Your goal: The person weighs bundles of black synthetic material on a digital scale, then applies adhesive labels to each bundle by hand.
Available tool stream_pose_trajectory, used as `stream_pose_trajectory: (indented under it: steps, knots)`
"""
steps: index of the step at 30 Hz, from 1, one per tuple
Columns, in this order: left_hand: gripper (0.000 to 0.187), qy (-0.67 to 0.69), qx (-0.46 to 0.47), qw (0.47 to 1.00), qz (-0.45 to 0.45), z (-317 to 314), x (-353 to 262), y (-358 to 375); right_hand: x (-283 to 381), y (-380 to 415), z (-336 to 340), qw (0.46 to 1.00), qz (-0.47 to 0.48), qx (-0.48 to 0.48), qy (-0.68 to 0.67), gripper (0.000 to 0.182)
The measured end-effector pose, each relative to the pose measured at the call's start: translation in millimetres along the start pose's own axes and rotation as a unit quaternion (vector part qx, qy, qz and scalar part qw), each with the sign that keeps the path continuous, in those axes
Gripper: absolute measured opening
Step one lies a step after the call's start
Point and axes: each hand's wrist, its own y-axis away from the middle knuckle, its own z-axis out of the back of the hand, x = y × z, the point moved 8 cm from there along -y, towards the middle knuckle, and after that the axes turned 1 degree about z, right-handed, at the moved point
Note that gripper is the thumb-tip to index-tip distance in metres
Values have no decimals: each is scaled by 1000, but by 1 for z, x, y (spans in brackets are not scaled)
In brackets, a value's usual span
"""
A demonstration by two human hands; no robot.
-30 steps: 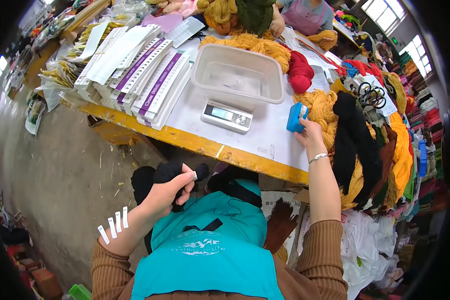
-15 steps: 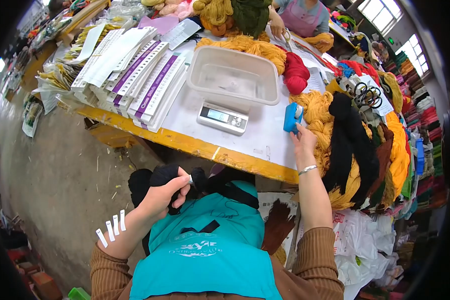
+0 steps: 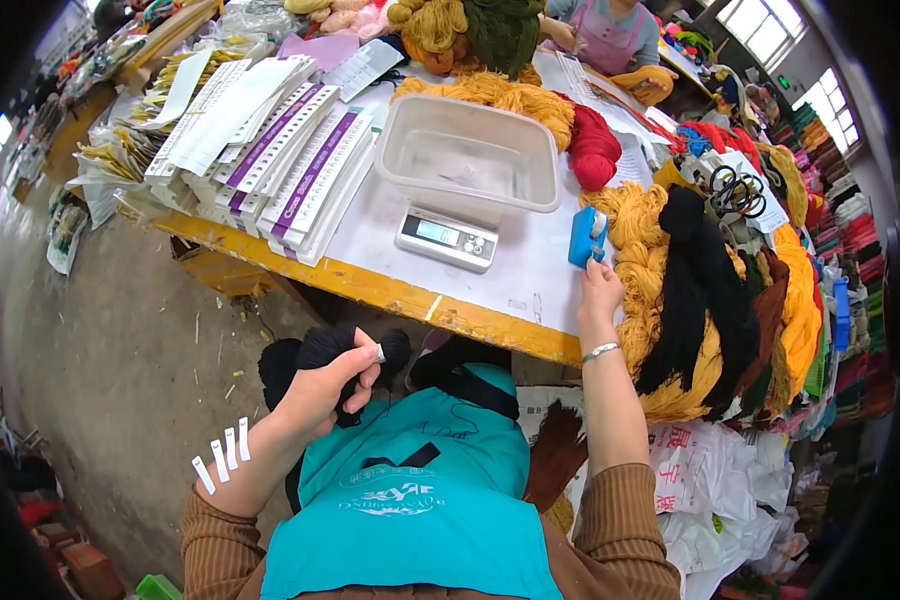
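Observation:
My left hand is closed around a skein of black yarn over my lap. A small white label shows at the thumb tip on the yarn. My right hand reaches over the table's front edge, fingertips pinched at the near end of a blue tape dispenser. They appear to hold the end of its clear tape, though the strip is hard to make out. Several white paper strips are stuck along my left forearm.
A digital scale stands before a clear plastic tub. Stacked printed cards lie left. Yellow yarn, black yarn and scissors are right. Across the table sits another person. The table's yellow edge runs before me.
My right hand has drawn back slightly toward me from the tape dispenser, its fingers now pinched at the dispenser's near end. My left hand keeps its grip on the black yarn.

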Motion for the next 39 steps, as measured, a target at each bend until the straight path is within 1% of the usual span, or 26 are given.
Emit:
stream_pose_trajectory:
  steps: [1, 3, 4, 5, 6, 8, 9, 11, 12, 14, 16, 18, 20, 21, 23, 24, 26, 28, 30, 31, 33, 34, 36, 37, 39]
  knots:
    - [14, -3, 0, 1000, -3, -1, -1, 0, -3, -2, 0, 1000, -1, 1, -1, 13]
    - [15, -5, -2, 1000, -7, -1, -3, 0, 0, -4, 2, 997, 53, -23, 43, 13]
    - [15, -3, -5, 1000, -8, -1, -3, 1, -5, -8, 5, 997, 52, -21, 43, 13]
    - [15, -2, -7, 1000, -8, -1, -3, 1, -3, -13, 11, 983, 95, -30, 153, 12]
    - [15, 0, -11, 1000, -9, -2, -4, 0, -2, -15, 14, 955, 137, -36, 261, 12]
    - [16, 11, -11, 1000, -14, -3, -5, 1, 17, 2, 6, 948, 190, -9, 254, 13]
    - [15, 14, -13, 1000, -10, 1, -2, 0, 0, 2, 11, 976, 75, 25, 205, 11]
    - [14, 13, -16, 1000, -15, 2, -3, -1, 10, 51, -2, 998, 53, -4, 18, 9]
    - [14, 7, -9, 1000, -28, 2, -5, 0, 22, 80, -18, 997, 54, 52, 8, 8]
    - [16, 11, -14, 999, -44, 3, -6, -2, 57, 152, -64, 990, -3, 124, -65, 9]
    - [16, 9, -16, 999, -49, 5, -2, -5, 79, 206, -104, 956, -31, 274, -101, 9]
    - [14, 17, -16, 998, -51, 4, 1, -8, 97, 255, -136, 917, -71, 374, -123, 8]
    - [14, 18, -20, 998, -50, 3, 3, -8, 111, 291, -161, 886, -67, 450, -87, 8]
    - [14, -3, -18, 998, -63, 2, 2, -8, 114, 305, -172, 865, -76, 490, -79, 9]
    - [14, -29, -11, 996, -85, 0, -2, -4, 110, 321, -187, 845, -95, 524, -54, 11]
    - [14, -28, -14, 996, -86, 1, -2, -3, 103, 323, -190, 834, -85, 541, -67, 13]
    - [13, -60, -14, 991, -121, 0, -6, -2, 100, 324, -194, 839, -79, 536, -48, 13]
    - [10, -59, -29, 990, -123, 1, -4, -2, 98, 325, -196, 845, -73, 530, -28, 13]
    - [7, -86, -45, 978, -187, 4, -7, 1, 97, 323, -195, 852, -68, 520, -1, 12]
    - [7, -85, -45, 978, -187, 4, -7, 1, 97, 323, -195, 852, -68, 519, 0, 12]
    - [8, -158, -59, 950, -263, 2, -18, 6, 97, 320, -195, 860, -73, 505, 24, 13]
    - [8, -156, -59, 950, -263, 1, -17, 6, 98, 320, -195, 860, -73, 505, 25, 13]
    - [10, -236, -86, 913, -321, -1, -24, 11, 98, 319, -196, 863, -87, 497, 18, 15]
    - [10, -235, -86, 913, -321, 0, -23, 10, 99, 319, -196, 863, -86, 498, 19, 15]
    - [12, -313, -113, 841, -426, -3, -34, 19, 99, 320, -198, 865, -89, 494, 27, 17]
